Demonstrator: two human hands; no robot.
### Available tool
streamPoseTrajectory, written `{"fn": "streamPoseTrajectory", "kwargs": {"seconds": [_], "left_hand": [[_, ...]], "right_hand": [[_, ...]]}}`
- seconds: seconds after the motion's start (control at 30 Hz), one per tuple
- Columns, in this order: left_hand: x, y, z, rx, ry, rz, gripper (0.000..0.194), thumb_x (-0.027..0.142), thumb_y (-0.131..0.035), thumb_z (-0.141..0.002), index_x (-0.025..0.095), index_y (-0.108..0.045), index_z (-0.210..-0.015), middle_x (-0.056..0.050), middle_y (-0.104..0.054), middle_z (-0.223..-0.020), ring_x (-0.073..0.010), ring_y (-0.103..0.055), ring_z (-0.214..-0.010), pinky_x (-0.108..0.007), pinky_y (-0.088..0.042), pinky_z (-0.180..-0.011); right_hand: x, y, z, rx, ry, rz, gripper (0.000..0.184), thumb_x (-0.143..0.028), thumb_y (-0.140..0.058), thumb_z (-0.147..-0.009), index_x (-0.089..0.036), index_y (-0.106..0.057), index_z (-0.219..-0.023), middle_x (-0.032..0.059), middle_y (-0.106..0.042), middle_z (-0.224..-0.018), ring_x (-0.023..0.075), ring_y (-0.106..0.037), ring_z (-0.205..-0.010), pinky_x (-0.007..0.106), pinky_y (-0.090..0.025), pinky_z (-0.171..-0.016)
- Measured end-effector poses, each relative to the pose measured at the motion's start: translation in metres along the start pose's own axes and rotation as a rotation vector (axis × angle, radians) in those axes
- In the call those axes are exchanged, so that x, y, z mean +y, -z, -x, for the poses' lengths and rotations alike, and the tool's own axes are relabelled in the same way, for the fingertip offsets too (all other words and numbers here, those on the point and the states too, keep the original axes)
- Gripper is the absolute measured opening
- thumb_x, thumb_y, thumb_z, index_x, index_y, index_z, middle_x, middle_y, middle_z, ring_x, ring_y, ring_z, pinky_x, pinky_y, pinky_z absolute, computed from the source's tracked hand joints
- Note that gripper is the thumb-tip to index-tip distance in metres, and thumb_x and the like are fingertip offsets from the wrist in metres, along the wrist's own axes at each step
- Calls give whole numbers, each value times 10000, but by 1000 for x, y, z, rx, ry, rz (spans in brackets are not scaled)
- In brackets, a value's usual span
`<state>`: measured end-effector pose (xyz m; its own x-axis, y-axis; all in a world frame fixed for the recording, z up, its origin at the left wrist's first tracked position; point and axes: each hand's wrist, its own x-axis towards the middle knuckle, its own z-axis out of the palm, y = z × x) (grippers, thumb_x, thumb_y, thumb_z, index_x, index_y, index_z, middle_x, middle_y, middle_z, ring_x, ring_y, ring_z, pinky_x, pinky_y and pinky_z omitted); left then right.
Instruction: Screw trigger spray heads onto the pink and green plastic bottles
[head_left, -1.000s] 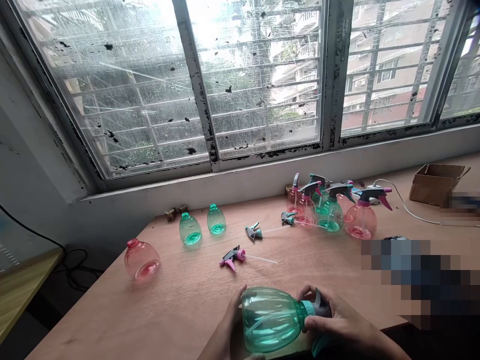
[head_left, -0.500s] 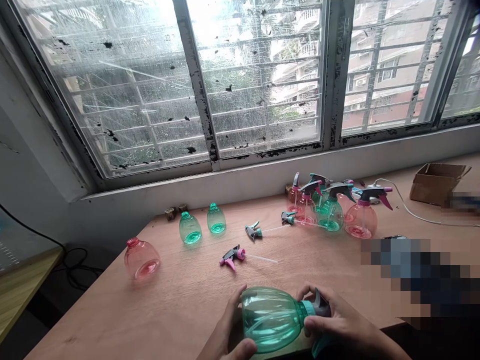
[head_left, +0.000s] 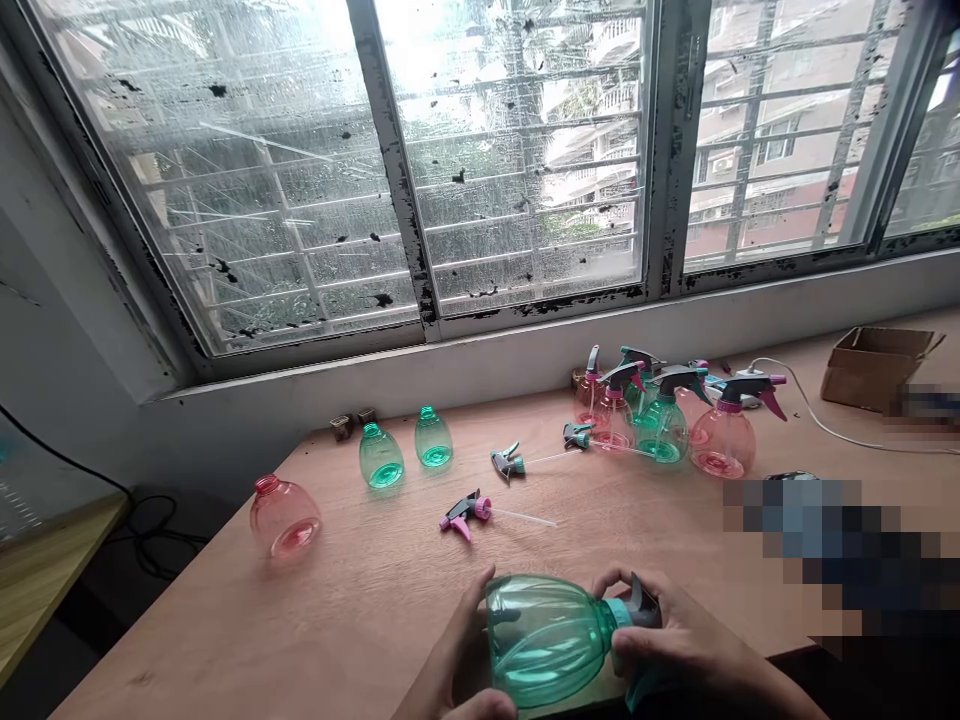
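A green spray bottle (head_left: 551, 640) lies on its side in the air at the table's near edge, its neck to the right. My left hand (head_left: 461, 655) is wrapped round the base end. At the neck, my right hand (head_left: 675, 630) grips the grey and teal spray head (head_left: 637, 608), thumb by the collar; a straw shows inside the bottle. Beyond my hands lie a pink and grey spray head (head_left: 466, 512) and two teal and grey ones, the nearer spray head (head_left: 508, 461) and the farther one (head_left: 576, 436).
Left on the table stand an open pink bottle (head_left: 285, 520) and two open green bottles, one green bottle (head_left: 381, 458) nearer. Several bottles with heads, including a pink spray bottle (head_left: 724, 440), cluster at the back right. A cardboard box (head_left: 874, 370) and white cable (head_left: 814, 415) are farther right.
The bottle in my hands has turned slightly about its length and shifted a touch to the right. My grip on both ends and the items on the table look the same.
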<state>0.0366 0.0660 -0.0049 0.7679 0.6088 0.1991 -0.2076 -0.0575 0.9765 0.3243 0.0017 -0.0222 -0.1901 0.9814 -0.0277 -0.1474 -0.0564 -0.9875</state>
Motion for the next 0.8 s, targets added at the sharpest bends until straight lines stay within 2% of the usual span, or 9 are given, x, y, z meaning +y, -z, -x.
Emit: {"fn": "streamPoseTrajectory", "kwargs": {"seconds": [0.07,0.17,0.3,0.4,0.53,0.67,0.8], "left_hand": [[3,-3,0,-12,-8,23,871,493,-767,-799,396,-304,-1531,-82,-324,-1633,-406,-324,-1476,-599,-213,-1195],[4,-6,0,-22,-33,30,820,488,-751,-818,406,-326,-1515,-69,-326,-1634,-395,-325,-1479,-599,-214,-1195],[3,-6,0,-21,-29,43,806,479,-756,-818,415,-338,-1503,-61,-294,-1649,-394,-407,-1436,-574,-292,-1175],[3,-4,2,-15,-9,3,910,485,-838,-727,417,-351,-1492,-62,-283,-1649,-413,-409,-1426,-548,-358,-1149],[-1,0,5,30,-11,-131,1011,496,-904,-618,417,-379,-1479,-62,-277,-1644,-437,-298,-1476,-531,-361,-1153],[-6,7,7,29,-47,-213,1015,547,-891,-603,395,-400,-1478,-79,-296,-1630,-436,-227,-1502,-533,-310,-1176],[-6,10,6,9,-104,-282,990,569,-870,-620,390,-402,-1475,-97,-331,-1604,-437,-302,-1467,-514,-355,-1148]], "right_hand": [[0,0,0,-6,27,11,557,-541,-845,-701,-168,-605,-1038,0,-706,-655,171,-682,-591,254,-510,-555],[1,-1,0,-9,80,46,582,-654,-738,-767,-150,-621,-1032,7,-694,-620,159,-661,-564,234,-469,-530],[2,-2,-2,21,78,56,604,-735,-613,-816,-154,-620,-978,3,-675,-587,159,-651,-518,239,-469,-508],[3,-2,-3,33,50,63,590,-745,-597,-817,-167,-611,-936,7,-684,-567,165,-649,-492,238,-473,-491],[4,-1,-3,26,29,65,588,-753,-574,-822,-177,-598,-940,-32,-632,-475,144,-609,-402,204,-414,-444],[3,-1,-2,18,18,59,582,-751,-557,-836,-174,-601,-898,-63,-563,-422,109,-539,-338,188,-377,-427],[4,0,-3,28,4,39,573,-743,-568,-836,-171,-599,-854,-66,-554,-466,96,-538,-341,173,-358,-410]]}}
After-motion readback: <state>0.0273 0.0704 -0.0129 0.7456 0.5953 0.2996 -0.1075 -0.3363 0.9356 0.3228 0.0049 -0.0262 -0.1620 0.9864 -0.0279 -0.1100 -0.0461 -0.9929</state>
